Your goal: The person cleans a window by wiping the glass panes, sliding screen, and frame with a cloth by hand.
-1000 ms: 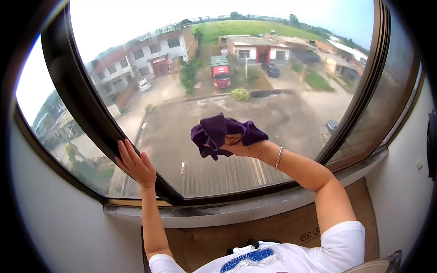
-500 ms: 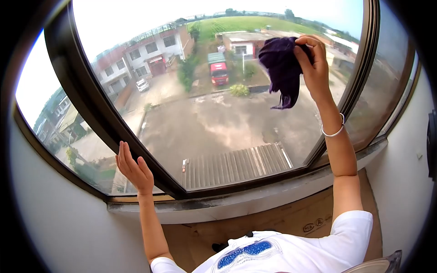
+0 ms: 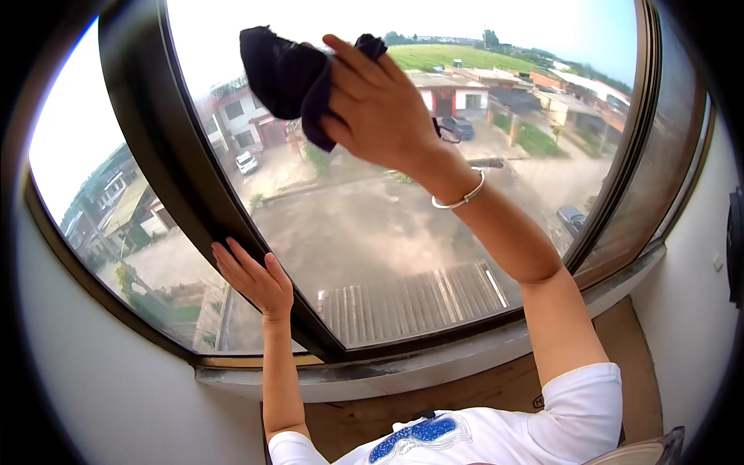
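A dark purple cloth [image 3: 287,74] is bunched under my right hand [image 3: 376,108], which presses it toward the upper left of the large window pane [image 3: 372,225]. Folds of it stick out past the fingers on both sides. A silver bangle [image 3: 463,194] circles that wrist. Lower down, my left hand [image 3: 256,279] lies flat against the dark window frame [image 3: 201,194], fingers stretched and thumb apart, with nothing in it.
A narrow sill [image 3: 387,372] runs below the window, with brown cardboard [image 3: 465,387] on the floor under it. White walls [image 3: 101,333] flank the window. Outside are a corrugated roof [image 3: 411,302], buildings, parked vehicles and a green field.
My right hand has swept the cloth left across the pane from its right side, and its back now faces me. The left hand has shifted slightly right and down, onto the frame.
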A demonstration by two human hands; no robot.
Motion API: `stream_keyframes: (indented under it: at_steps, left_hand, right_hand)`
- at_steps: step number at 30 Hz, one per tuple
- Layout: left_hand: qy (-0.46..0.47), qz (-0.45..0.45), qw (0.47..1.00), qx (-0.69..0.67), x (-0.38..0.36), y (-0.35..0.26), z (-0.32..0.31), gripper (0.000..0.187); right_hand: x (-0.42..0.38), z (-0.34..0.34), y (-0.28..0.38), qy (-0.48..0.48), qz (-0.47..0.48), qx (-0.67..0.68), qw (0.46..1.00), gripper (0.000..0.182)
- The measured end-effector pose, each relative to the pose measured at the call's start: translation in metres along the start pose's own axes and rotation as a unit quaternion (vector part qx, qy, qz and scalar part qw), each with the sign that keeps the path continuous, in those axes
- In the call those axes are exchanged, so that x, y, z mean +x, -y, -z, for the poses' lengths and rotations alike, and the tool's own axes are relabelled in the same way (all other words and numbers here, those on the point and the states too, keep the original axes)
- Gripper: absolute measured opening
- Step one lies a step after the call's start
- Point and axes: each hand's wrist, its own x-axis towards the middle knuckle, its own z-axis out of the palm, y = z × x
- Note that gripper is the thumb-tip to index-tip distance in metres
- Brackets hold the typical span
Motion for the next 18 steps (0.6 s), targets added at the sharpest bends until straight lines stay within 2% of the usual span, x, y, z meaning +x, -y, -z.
stream_keyframes:
  at_steps: [1, 3, 5, 6, 8, 10, 13, 14, 15, 16, 18]
  left_hand:
    - [0.001, 0.0, 1.0, 0.0, 0.0, 0.005, -0.001, 0.06]
    - [-0.02, -0.035, 0.999, -0.03, -0.006, 0.014, -0.003, 0.062]
    - [-0.004, -0.047, 0.999, -0.012, -0.012, 0.023, 0.0, 0.061]
    - [0.005, -0.061, 0.998, 0.007, -0.014, 0.027, -0.001, 0.06]
    - [0.0, -0.078, 0.997, 0.029, -0.017, 0.037, -0.005, 0.057]
    - [-0.009, -0.083, 0.996, 0.015, -0.022, 0.041, -0.005, 0.057]
    - [-0.024, -0.088, 0.996, 0.0, -0.027, 0.044, -0.005, 0.055]
    - [-0.014, -0.089, 0.996, -0.014, -0.03, 0.045, -0.006, 0.055]
    - [-0.007, -0.092, 0.995, -0.028, -0.032, 0.047, -0.008, 0.055]
    - [-0.025, -0.094, 0.995, -0.025, -0.032, 0.048, -0.009, 0.055]
    - [-0.02, -0.096, 0.995, -0.021, -0.034, 0.048, -0.01, 0.054]
  right_hand:
    - [-0.024, -0.011, 0.038, 0.045, 0.042, 0.057, 0.996, 0.032]
    - [-0.095, -0.033, 0.106, 0.112, 0.134, 0.088, 0.981, 0.048]
    - [-0.147, -0.034, 0.128, 0.167, 0.248, 0.054, 0.953, 0.05]
    - [-0.147, -0.032, 0.119, 0.17, 0.248, 0.072, 0.951, 0.051]
    - [-0.126, -0.023, 0.088, 0.158, 0.223, 0.105, 0.956, 0.053]
    - [-0.07, -0.007, 0.024, 0.113, 0.138, 0.035, 0.983, 0.054]
    - [0.03, 0.015, -0.107, -0.075, -0.063, -0.019, 0.995, 0.05]
    - [0.067, 0.011, -0.153, -0.148, -0.093, 0.23, 0.958, 0.035]
    - [0.096, 0.018, -0.164, -0.17, -0.071, 0.065, 0.981, 0.028]
    - [0.125, 0.02, -0.164, -0.184, -0.024, -0.099, 0.978, 0.021]
    - [0.176, 0.014, -0.152, -0.207, 0.076, -0.273, 0.937, 0.008]
